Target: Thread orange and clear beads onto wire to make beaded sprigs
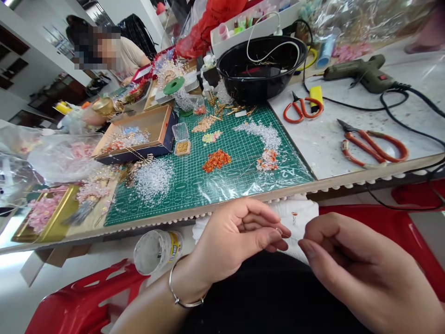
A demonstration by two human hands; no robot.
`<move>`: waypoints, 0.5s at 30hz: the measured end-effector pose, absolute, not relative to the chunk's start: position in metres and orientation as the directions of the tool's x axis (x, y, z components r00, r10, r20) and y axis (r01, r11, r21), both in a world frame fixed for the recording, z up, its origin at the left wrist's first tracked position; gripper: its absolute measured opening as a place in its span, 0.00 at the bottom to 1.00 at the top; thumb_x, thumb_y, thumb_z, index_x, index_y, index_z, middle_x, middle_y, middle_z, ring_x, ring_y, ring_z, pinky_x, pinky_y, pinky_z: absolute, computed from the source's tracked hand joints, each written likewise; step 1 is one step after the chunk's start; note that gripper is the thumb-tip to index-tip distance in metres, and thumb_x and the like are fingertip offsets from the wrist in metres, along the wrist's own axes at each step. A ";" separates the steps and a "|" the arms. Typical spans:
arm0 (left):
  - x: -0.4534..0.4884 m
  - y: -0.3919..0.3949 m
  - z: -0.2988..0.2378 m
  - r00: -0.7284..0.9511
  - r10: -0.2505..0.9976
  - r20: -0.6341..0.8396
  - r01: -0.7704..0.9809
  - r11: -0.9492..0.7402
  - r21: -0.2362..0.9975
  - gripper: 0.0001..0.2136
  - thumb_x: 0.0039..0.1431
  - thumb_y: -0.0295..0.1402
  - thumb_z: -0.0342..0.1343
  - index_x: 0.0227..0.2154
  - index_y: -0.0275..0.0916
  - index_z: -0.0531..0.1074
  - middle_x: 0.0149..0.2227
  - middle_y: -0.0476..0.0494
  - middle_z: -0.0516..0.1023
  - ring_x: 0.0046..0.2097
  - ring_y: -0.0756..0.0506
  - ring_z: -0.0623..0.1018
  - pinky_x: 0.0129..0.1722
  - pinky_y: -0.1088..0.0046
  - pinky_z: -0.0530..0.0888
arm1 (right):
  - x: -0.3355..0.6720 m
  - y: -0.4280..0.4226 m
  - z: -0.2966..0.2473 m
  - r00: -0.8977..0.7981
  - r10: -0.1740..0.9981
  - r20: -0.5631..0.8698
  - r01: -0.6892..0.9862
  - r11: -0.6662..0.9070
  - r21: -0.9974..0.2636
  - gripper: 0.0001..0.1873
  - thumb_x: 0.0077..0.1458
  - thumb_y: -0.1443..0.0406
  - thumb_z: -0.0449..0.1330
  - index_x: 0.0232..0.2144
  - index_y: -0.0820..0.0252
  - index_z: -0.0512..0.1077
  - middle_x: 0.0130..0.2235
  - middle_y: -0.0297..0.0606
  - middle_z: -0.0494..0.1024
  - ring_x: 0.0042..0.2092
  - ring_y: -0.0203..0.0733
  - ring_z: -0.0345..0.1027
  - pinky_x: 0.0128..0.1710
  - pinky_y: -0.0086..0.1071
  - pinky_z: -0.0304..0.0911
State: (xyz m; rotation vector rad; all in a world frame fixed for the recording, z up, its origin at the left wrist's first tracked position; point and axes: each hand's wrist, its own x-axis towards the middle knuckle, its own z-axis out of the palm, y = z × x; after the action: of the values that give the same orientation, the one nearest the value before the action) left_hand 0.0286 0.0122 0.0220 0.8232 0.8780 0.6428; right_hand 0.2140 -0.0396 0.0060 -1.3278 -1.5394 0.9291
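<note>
My left hand (239, 236) is held over my lap below the table edge, with thumb and fingers pinched together on something tiny that I cannot make out. My right hand (351, 260) sits just to its right, fingers curled and its thumb tip pointing at the left fingertips; whether it grips anything is hidden. A white cloth (299, 218) with a small orange bead piece on it lies behind both hands. On the green cutting mat (187, 181) above lie piles of clear beads (153, 178) and orange beads (216, 160).
A black bowl (260, 67), orange scissors (302, 109), orange pliers (373, 148) and a glue gun (361, 72) with its cable lie on the table. A wooden tray (139, 137), a small clear box (181, 139) and a jar (156, 250) are at left. Another person sits far left.
</note>
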 end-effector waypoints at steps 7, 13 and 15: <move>0.025 0.013 0.025 0.523 0.798 -0.299 0.092 0.296 0.951 0.07 0.57 0.36 0.67 0.34 0.38 0.78 0.30 0.46 0.82 0.32 0.49 0.80 0.35 0.74 0.76 | 0.213 -0.035 0.006 -0.161 0.977 0.138 0.341 0.186 -0.922 0.11 0.63 0.62 0.57 0.27 0.54 0.69 0.21 0.30 0.71 0.20 0.33 0.64 0.17 0.23 0.62; 0.018 0.021 0.029 0.544 0.835 0.083 0.365 -0.324 0.873 0.08 0.58 0.36 0.66 0.26 0.39 0.76 0.25 0.49 0.78 0.28 0.50 0.74 0.34 0.73 0.70 | 0.214 -0.034 -0.005 -0.199 0.980 0.014 0.321 0.079 -0.944 0.08 0.66 0.58 0.55 0.38 0.50 0.73 0.33 0.34 0.82 0.33 0.39 0.77 0.31 0.24 0.73; 0.016 0.021 0.029 0.552 0.825 0.116 0.378 -0.372 0.848 0.10 0.59 0.36 0.66 0.26 0.39 0.75 0.24 0.49 0.78 0.27 0.51 0.74 0.33 0.74 0.69 | 0.213 -0.035 -0.011 -0.235 0.971 -0.049 0.303 0.025 -0.953 0.10 0.66 0.56 0.56 0.38 0.49 0.75 0.32 0.33 0.81 0.32 0.38 0.76 0.30 0.24 0.72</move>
State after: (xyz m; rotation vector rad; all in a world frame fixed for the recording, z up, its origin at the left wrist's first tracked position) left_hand 0.0161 0.0213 0.0290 1.9705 0.9711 0.6928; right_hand 0.2132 -0.0351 -0.0111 -1.3213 -1.6177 1.2352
